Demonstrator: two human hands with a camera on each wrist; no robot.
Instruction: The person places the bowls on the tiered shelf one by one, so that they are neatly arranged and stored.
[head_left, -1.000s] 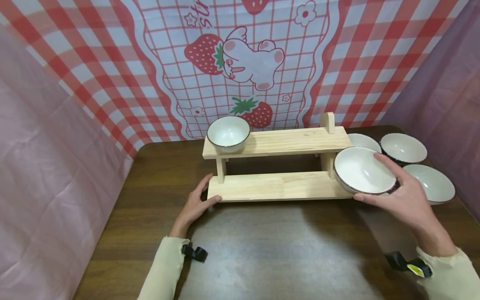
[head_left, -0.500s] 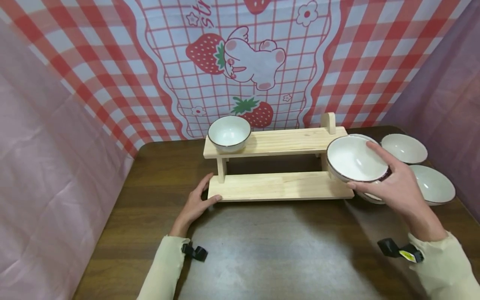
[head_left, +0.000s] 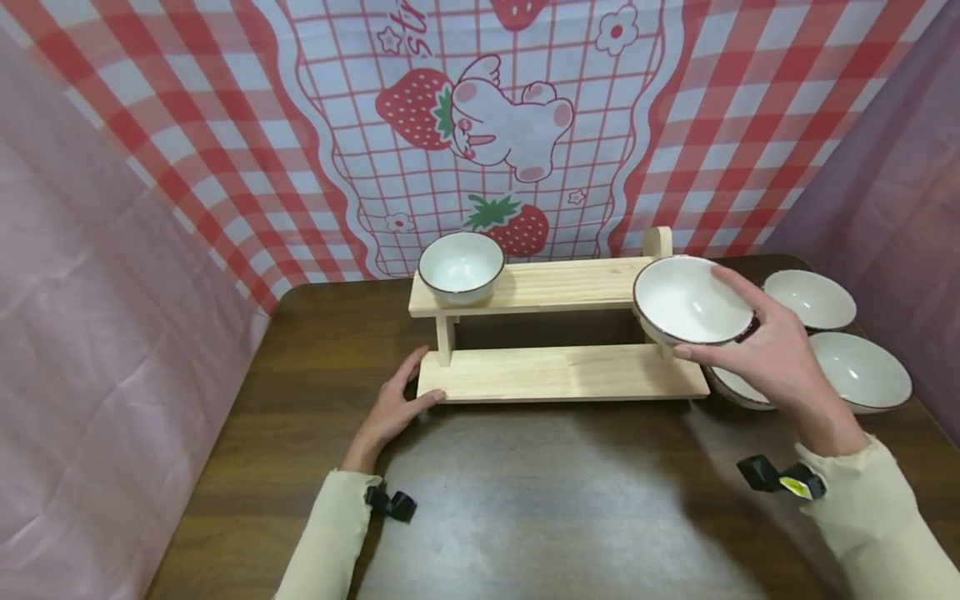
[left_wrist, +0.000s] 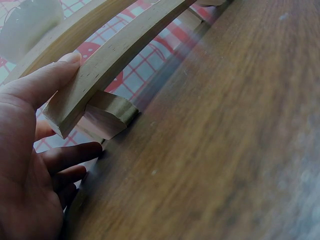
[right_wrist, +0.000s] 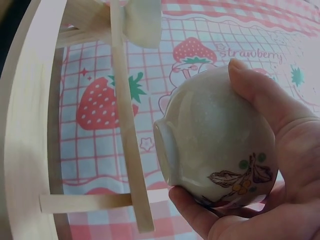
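Note:
A two-tier wooden display rack (head_left: 555, 373) stands on the table. My left hand (head_left: 393, 408) holds the left end of its lower board; in the left wrist view the thumb lies on the board's top and the other fingers are beside and below the end. A white dark-rimmed bowl (head_left: 461, 265) sits at the left of the upper board. My right hand (head_left: 787, 367) grips another bowl (head_left: 693, 302) at its right side, in front of the upper board's right end. The right wrist view shows this bowl's painted flowers and foot ring, apart from the board.
Right of the rack are more bowls: one at the back (head_left: 810, 298), one at the far right (head_left: 861, 371), and one (head_left: 738, 390) partly hidden by my right hand. An upright wooden end piece (head_left: 657, 242) rises from the upper board's right. A strawberry-print cloth (head_left: 510, 125) hangs behind.
My right hand has carried its bowl left and upward, from beside the rack to the upper board's right end. The left hand stays at the lower board.

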